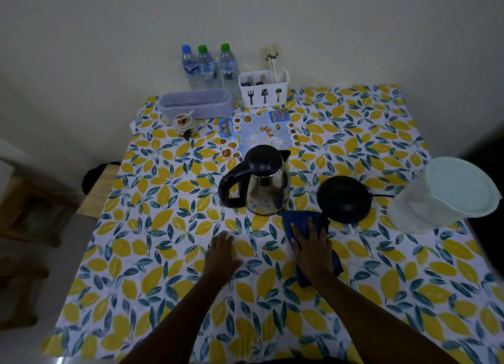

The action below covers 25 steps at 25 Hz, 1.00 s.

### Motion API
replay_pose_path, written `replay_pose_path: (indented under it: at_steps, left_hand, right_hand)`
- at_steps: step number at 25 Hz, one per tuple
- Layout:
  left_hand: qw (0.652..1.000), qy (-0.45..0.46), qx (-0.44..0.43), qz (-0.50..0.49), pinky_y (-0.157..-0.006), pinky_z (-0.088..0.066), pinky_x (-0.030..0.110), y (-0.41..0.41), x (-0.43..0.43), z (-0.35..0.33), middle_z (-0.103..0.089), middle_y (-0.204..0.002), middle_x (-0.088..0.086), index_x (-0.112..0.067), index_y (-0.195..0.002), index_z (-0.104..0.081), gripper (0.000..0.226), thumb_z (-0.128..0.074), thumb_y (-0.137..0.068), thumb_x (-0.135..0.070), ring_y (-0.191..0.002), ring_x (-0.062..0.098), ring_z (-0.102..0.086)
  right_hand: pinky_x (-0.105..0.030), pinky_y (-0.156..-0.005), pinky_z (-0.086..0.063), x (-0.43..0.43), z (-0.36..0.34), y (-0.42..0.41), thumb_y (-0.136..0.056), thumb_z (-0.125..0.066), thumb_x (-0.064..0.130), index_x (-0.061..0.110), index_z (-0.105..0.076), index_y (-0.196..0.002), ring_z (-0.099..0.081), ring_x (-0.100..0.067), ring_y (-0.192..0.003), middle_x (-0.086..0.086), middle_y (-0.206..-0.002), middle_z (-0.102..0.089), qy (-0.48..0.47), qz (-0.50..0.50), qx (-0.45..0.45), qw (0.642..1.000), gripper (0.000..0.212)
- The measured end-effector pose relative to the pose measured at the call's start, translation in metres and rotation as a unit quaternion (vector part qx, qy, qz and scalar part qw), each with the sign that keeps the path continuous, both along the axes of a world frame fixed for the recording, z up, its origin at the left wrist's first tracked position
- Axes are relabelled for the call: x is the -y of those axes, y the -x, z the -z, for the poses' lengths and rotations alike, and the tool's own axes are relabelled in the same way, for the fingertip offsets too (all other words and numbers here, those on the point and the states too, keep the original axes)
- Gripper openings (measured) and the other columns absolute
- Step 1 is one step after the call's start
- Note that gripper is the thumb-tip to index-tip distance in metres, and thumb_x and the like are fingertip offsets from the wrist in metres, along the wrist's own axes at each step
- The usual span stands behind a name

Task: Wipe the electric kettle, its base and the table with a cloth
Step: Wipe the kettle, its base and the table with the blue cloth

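Observation:
A steel electric kettle (266, 185) with a black lid and handle stands on the lemon-print table (152, 254), off its round black base (344, 198), which lies just to its right with a cord running right. A dark blue cloth (297, 221) lies flat on the table in front of both. My right hand (313, 250) presses down on the cloth, fingers spread. To the left of the cloth, my left hand (222, 256) rests flat on the tablecloth, holding nothing.
At the back stand three water bottles (208, 66), a white cutlery holder (264, 90), a lilac box (196, 103), a small jar (184, 125) and a printed leaflet (259, 133). A large lidded white tub (447, 194) sits at the right. Wooden stools stand left of the table.

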<state>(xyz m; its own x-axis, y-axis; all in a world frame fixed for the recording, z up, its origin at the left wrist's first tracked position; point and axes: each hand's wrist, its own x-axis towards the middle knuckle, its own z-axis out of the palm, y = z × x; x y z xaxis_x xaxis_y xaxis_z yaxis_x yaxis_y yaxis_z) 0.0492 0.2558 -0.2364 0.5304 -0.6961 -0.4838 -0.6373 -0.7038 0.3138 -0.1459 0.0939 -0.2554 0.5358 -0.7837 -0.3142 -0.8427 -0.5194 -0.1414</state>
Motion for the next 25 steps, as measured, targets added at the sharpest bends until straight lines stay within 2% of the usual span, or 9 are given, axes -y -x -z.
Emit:
replay_pose_path:
  at_steps: [3,9,14,17,22,25]
  left_hand:
    - [0.999,-0.036,-0.012,0.013,-0.120,-0.016,0.053,0.009,-0.024,0.011,0.012,-0.162,0.002,-0.019,-0.152,-0.001,0.089,-0.056,-0.090,-0.050,-0.150,0.028,0.010]
    - [0.999,-0.030,-0.012,0.026,-0.121,-0.017,0.050,0.018,-0.047,0.008,0.013,-0.163,0.004,-0.012,-0.152,0.003,0.088,-0.053,-0.093,-0.046,-0.150,0.025,0.010]
    - [0.997,-0.058,-0.017,0.051,-0.120,-0.014,0.053,0.021,-0.066,0.005,0.019,-0.162,0.004,-0.013,-0.151,0.008,0.100,-0.061,-0.088,-0.048,-0.150,0.027,0.011]
    - [0.995,-0.076,-0.021,0.062,-0.120,-0.014,0.056,0.025,-0.076,0.007,0.022,-0.161,0.006,-0.012,-0.150,0.013,0.115,-0.069,-0.080,-0.050,-0.149,0.032,0.014]
    - [0.997,-0.063,-0.018,0.046,-0.120,-0.014,0.054,0.032,-0.081,0.009,0.021,-0.161,0.006,-0.010,-0.149,0.013,0.118,-0.072,-0.077,-0.049,-0.149,0.031,0.014]
    - [0.998,-0.049,-0.015,0.031,-0.119,-0.016,0.053,0.033,-0.083,0.008,0.019,-0.161,0.006,-0.010,-0.150,0.008,0.114,-0.072,-0.078,-0.048,-0.149,0.030,0.012]
  right_hand:
    - [-0.055,-0.111,-0.029,-0.006,0.001,-0.015,-0.100,-0.024,0.049,0.043,-0.011,-0.149,-0.015,-0.041,-0.145,-0.005,-0.163,-0.005,-0.002,-0.067,0.005,0.998,0.051]
    - [-0.061,-0.108,-0.030,-0.041,0.000,-0.029,-0.099,-0.032,0.046,0.043,-0.018,-0.148,-0.016,-0.045,-0.144,-0.007,-0.163,-0.011,-0.040,-0.189,0.008,0.981,0.051]
    - [-0.059,-0.096,-0.043,-0.046,0.004,0.004,-0.094,-0.045,0.038,0.042,-0.036,-0.142,-0.029,-0.045,-0.140,-0.005,-0.159,-0.027,-0.027,-0.282,0.001,0.959,0.049]
    - [-0.060,-0.101,-0.039,-0.020,0.003,0.015,-0.097,-0.042,0.036,0.042,-0.033,-0.143,-0.024,-0.041,-0.142,-0.001,-0.160,-0.022,-0.024,-0.259,-0.013,0.965,0.048]
    - [-0.062,-0.108,-0.031,-0.029,-0.006,-0.018,-0.099,-0.039,0.035,0.039,-0.028,-0.146,-0.015,-0.042,-0.143,-0.004,-0.162,-0.013,-0.019,-0.105,0.001,0.994,0.048]
    - [-0.062,-0.106,-0.031,-0.070,-0.005,-0.023,-0.099,-0.037,0.036,0.041,-0.027,-0.146,-0.017,-0.045,-0.142,-0.007,-0.162,-0.014,-0.030,-0.180,0.000,0.983,0.049]
